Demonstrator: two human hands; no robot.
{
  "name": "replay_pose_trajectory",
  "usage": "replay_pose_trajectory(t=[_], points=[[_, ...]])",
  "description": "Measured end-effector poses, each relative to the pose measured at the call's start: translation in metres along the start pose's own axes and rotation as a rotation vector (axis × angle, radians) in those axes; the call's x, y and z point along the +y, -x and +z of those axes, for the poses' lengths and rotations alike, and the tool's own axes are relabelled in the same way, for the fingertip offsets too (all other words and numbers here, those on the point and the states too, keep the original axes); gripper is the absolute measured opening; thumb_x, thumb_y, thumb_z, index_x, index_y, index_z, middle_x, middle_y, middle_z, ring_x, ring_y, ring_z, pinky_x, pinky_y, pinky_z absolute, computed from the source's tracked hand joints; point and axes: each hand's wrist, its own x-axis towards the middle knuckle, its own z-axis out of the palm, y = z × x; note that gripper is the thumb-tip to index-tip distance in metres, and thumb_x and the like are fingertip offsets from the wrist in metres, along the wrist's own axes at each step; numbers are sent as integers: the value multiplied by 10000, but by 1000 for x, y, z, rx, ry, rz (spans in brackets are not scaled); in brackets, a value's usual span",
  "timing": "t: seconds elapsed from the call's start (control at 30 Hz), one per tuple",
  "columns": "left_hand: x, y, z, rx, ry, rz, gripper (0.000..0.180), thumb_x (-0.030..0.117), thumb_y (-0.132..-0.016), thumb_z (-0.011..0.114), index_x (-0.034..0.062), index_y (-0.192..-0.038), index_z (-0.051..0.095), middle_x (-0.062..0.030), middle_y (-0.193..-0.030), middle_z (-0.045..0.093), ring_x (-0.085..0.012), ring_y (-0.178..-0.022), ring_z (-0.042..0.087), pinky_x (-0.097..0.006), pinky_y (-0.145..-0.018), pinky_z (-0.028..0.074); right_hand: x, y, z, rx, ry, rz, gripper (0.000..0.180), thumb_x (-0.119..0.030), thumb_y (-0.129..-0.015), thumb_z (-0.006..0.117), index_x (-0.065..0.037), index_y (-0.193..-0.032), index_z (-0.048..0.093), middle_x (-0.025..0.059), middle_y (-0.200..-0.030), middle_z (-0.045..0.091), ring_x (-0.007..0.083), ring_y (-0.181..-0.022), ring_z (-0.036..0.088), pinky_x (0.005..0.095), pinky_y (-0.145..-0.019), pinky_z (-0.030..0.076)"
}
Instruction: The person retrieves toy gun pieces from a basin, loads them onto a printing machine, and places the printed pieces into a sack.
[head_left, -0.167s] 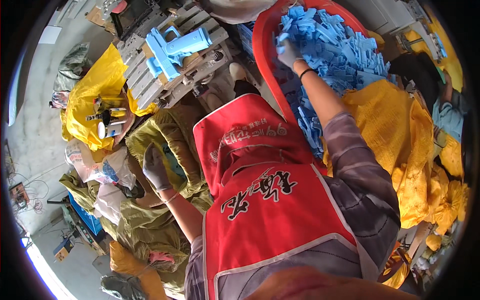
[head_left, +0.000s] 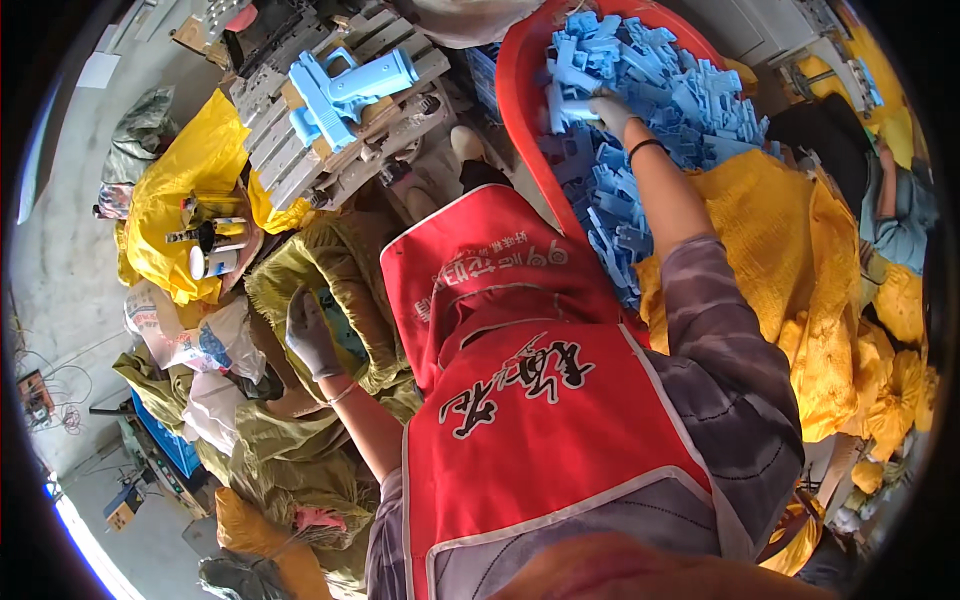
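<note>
Cans stand on yellow sheeting (head_left: pixel 172 195); the left hand (head_left: pixel 312 338), finger spread unclear, hangs over an olive sack (head_left: pixel 372 300); a blue pistol-shaped piece (head_left: pixel 350 88) lies toward the slatted worktop's (head_left: pixel 285 160) right edge; the right hand's (head_left: pixel 609 112) fingers clamp another piece (head_left: pixel 572 109) inside the red tub's (head_left: pixel 516 95) left edge

Head-worn fisheye view, looking steeply down, close above the red apron (head_left: pixel 570 430)

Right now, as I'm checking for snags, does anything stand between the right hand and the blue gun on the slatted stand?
Yes: the red tub's rim curves between the right hand, among the blue pieces, and the blue gun on the slatted stand. A dark blue crate shows beyond it; heights are unclear.
</note>
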Motion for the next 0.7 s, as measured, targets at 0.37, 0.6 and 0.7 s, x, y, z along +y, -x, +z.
replay_pose_trajectory(t=[0.37,0.6,0.7], points=[[64,-31,-8,122,-20,218,211,136,-880,567,26,-1035,659,-97,-980,682,-188,-892,654,-282,-783,490,-43,81,-11,72,1057,-436,359,-176,-736,633,-3,-1045,577,227,-1073,596,386,-1025,551,429,-878,444],[142,-72,-3,185,-42,562,209,127,-829,617,34,-1012,655,-110,-1021,660,-264,-955,620,-330,-840,473,-76,166,1,-45,-183,-417,422,-81,-821,637,-35,-1216,495,59,-1059,519,127,-798,542,244,-732,460],[167,-88,10,34,-68,634,282,193,-817,641,55,-1062,623,-128,-1045,641,-297,-1005,583,-360,-866,454,-94,195,7,-76,-433,-412,360,-105,-888,587,-42,-1222,468,46,-1055,521,131,-844,533,259,-748,459]])
